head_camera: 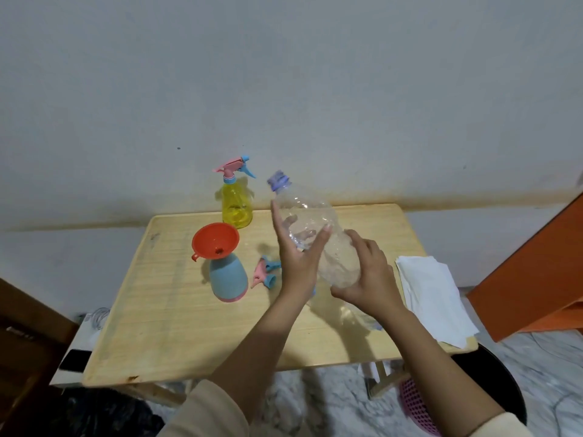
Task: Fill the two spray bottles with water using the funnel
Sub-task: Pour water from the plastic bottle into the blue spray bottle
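Cream sleeves at the bottom, and from them both arms reach out over the wooden table (189, 326). The left hand (298, 263) wraps the middle of a clear plastic bottle (310, 216), thumb on the near side and fingers round the back, while the right hand (367, 275) cups and grips its base. So the bottle is held up off the table, tilted, with its blue cap (279, 179) pointing up and away toward the far edge. Can't tell if there's any water in it, tbh. Just left of the hands a loose spray head (265, 272) lies on its side, and next to that the blue spray bottle (227, 279) stands with the orange funnel (215, 241) sitting in its neck. The yellow spray bottle (237, 206) stands at the far edge with its sprayer on. A folded white cloth (435, 298) sits at the right edge, overhanging the near right corner.
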A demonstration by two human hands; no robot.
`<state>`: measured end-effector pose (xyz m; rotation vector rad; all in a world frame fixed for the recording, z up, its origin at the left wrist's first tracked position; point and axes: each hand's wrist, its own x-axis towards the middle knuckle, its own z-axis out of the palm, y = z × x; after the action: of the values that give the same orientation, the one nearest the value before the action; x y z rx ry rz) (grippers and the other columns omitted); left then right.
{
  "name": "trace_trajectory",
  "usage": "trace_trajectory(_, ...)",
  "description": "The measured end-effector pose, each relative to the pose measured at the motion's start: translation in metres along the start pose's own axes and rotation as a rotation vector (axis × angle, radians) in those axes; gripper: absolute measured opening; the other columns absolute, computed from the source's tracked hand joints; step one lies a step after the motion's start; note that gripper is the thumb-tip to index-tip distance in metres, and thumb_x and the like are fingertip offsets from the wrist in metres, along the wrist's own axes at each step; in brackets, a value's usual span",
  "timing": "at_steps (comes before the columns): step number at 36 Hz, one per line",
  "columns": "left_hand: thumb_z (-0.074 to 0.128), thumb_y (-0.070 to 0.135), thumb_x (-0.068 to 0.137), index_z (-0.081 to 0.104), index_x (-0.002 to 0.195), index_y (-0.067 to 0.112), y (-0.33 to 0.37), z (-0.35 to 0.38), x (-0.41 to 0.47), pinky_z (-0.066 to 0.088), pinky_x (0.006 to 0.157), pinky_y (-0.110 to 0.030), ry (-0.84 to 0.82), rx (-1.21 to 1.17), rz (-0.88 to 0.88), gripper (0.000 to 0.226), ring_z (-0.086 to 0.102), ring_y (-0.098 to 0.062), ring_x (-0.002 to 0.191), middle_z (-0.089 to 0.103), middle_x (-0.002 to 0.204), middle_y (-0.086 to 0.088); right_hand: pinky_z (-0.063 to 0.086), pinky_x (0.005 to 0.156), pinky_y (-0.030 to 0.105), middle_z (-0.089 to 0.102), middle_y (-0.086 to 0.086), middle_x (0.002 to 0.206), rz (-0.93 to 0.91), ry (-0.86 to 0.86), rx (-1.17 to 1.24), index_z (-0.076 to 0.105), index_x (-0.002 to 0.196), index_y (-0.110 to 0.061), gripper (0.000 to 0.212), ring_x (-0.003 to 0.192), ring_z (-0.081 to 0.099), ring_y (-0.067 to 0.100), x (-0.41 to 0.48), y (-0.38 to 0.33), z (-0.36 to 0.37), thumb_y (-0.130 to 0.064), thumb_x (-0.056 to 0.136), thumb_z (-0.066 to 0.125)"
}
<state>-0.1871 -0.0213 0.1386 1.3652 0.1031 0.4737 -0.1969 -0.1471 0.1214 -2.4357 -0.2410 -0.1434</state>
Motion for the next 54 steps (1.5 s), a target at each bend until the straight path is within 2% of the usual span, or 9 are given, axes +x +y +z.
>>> trace_trajectory(4,0.079,0.044,0.065,0.014,0.134,0.066,0.002,0.028,0.004,0.051,0.088,-0.028,-0.124,0.143,0.073,0.097,0.059,-0.014,0.106,0.041,0.134,0.006,0.044,0.082,0.031,0.044,0.0,0.127,0.009,0.097,0.147,0.027,0.142,-0.027,0.104,0.115,0.045,0.016,0.007,0.021,-0.004,-0.028,0.053,0.081)
trace_trajectory(9,0.083,0.03,0.07,0.013,0.137,0.059,-0.001,0.061,0.008,0.038,0.083,-0.003,-0.263,0.332,0.183,0.101,0.051,-0.006,0.108,0.034,0.131,0.016,0.038,0.097,0.027,0.033,-0.001,0.148,0.034,0.131,0.226,0.022,0.144,-0.015,0.109,0.132,0.039,0.015,0.024,0.045,-0.007,-0.031,0.058,0.088)
trace_trajectory(16,0.082,0.032,0.07,0.012,0.139,0.051,-0.003,0.09,0.02,0.048,0.088,-0.029,-0.3,0.447,0.238,0.1,0.048,-0.004,0.106,0.03,0.13,0.015,0.038,0.106,0.037,0.029,0.003,0.151,0.074,0.138,0.261,0.016,0.146,-0.014,0.112,0.138,0.032,0.018,0.05,0.068,-0.011,-0.031,0.06,0.087)
trace_trajectory(35,0.078,0.039,0.075,0.004,0.141,0.051,-0.036,0.122,0.017,0.052,0.085,-0.03,-0.383,0.569,0.241,0.101,0.047,-0.006,0.117,0.027,0.142,0.006,0.031,0.08,-0.004,0.037,-0.005,0.128,0.092,0.147,0.428,0.026,0.137,-0.013,0.097,0.115,0.039,0.005,0.062,0.119,-0.011,-0.016,0.061,0.086)
trace_trajectory(40,0.076,0.039,0.077,0.002,0.139,0.056,-0.037,0.119,0.018,0.047,0.082,-0.019,-0.403,0.555,0.228,0.098,0.047,-0.004,0.113,0.025,0.144,0.007,0.033,0.09,0.007,0.035,-0.001,0.136,0.071,0.07,0.465,0.021,0.139,-0.016,0.098,0.124,0.038,0.008,0.06,0.123,-0.015,-0.019,0.065,0.085)
trace_trajectory(43,0.076,0.033,0.079,0.004,0.135,0.068,-0.036,0.116,0.018,0.039,0.089,-0.009,-0.441,0.472,0.176,0.097,0.041,-0.002,0.124,0.023,0.148,0.011,0.028,0.086,-0.005,0.027,-0.017,0.134,0.071,0.033,0.529,0.014,0.142,-0.021,0.098,0.121,0.032,-0.011,0.056,0.122,-0.018,-0.014,0.071,0.081)
trace_trajectory(45,0.076,0.029,0.08,0.005,0.131,0.073,-0.034,0.115,0.017,0.039,0.102,-0.02,-0.453,0.422,0.144,0.097,0.035,-0.007,0.134,0.022,0.151,0.011,0.024,0.084,-0.009,0.022,-0.034,0.127,0.062,0.028,0.536,0.011,0.139,-0.03,0.096,0.114,0.023,-0.031,0.055,0.123,-0.019,-0.011,0.074,0.078)
trace_trajectory(49,0.075,0.028,0.08,0.008,0.13,0.074,-0.028,0.113,0.016,0.034,0.112,-0.036,-0.474,0.387,0.132,0.095,0.025,-0.009,0.143,0.019,0.156,0.007,0.028,0.096,0.007,0.026,-0.028,0.131,0.135,0.035,0.507,0.014,0.143,-0.032,0.098,0.122,0.026,-0.016,0.051,0.121,-0.02,-0.017,0.072,0.08)
trace_trajectory(54,0.073,0.02,0.082,0.014,0.142,0.053,-0.029,0.113,0.015,0.03,0.102,-0.015,-0.452,0.377,0.145,0.091,0.017,-0.001,0.143,0.011,0.158,0.002,0.045,0.101,0.042,0.033,0.007,0.14,0.232,0.136,0.478,0.026,0.142,-0.02,0.1,0.126,0.044,0.02,0.045,0.117,-0.019,-0.035,0.063,0.085)
